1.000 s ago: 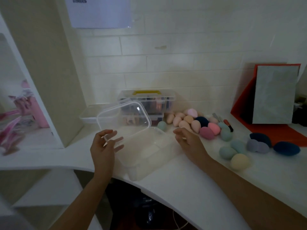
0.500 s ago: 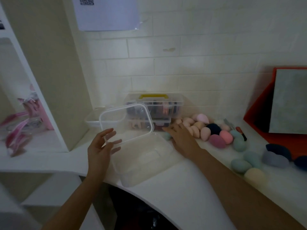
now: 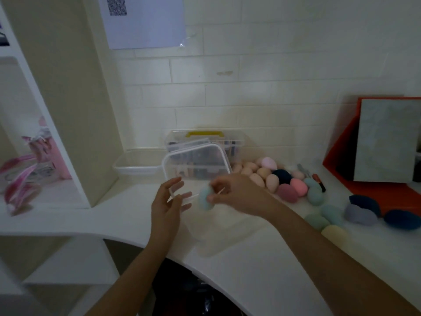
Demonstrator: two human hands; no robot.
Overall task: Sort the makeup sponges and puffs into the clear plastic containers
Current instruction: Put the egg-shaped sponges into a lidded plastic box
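A clear plastic container [image 3: 230,236] stands open on the white counter in front of me. My left hand [image 3: 167,201] holds its clear lid [image 3: 196,165] tilted up by the near edge. My right hand [image 3: 237,192] grips a pale teal egg-shaped sponge [image 3: 205,198] above the container's far left part. To the right lies a heap of sponges: peach ones [image 3: 272,182], a pink one [image 3: 298,187], a mauve one [image 3: 287,193], a navy one [image 3: 282,176], and teal ones [image 3: 315,196].
A lidded clear box with a yellow handle [image 3: 205,137] stands against the tiled wall. A second shallow clear container [image 3: 136,165] sits left of it. Dark blue and grey puffs [image 3: 362,212] and an orange folder [image 3: 376,185] are at the right. Shelving rises at the left.
My right hand reached to the sponge heap, picked up the pale teal sponge and carried it left over the open container. The left hand kept the lid raised.
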